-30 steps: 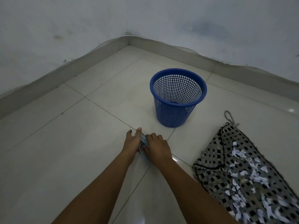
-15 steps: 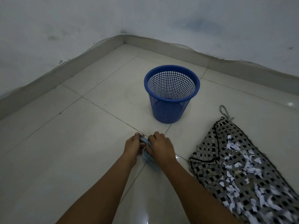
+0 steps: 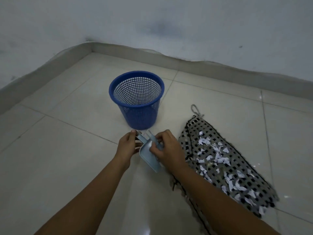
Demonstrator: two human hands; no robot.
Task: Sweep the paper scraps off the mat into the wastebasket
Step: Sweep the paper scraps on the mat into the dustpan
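- While both forearms are stretched out over the tiled floor [image 3: 50, 150] in the head view, a small pale blue dustpan [image 3: 149, 158] is held between the two hands, just in front of the blue wastebasket [image 3: 137, 99].
- The dustpan's handle is pinched by the curled fingers of the left hand [image 3: 126, 146].
- A second thin pale blue piece, seemingly a small brush [image 3: 155, 139], is gripped by the curled fingers and thumb of the right hand [image 3: 167, 148], right beside the dustpan; its bristle end is hidden by the hand.
- The checked mat [image 3: 220, 158] is seen lying crumpled on the floor to the right of the hands, near the wastebasket.
- White paper scraps [image 3: 218, 155] are scattered along the mat's surface; a few specks are seen on the tiles beside its right edge.
- The wastebasket is seen upright near the room's corner.
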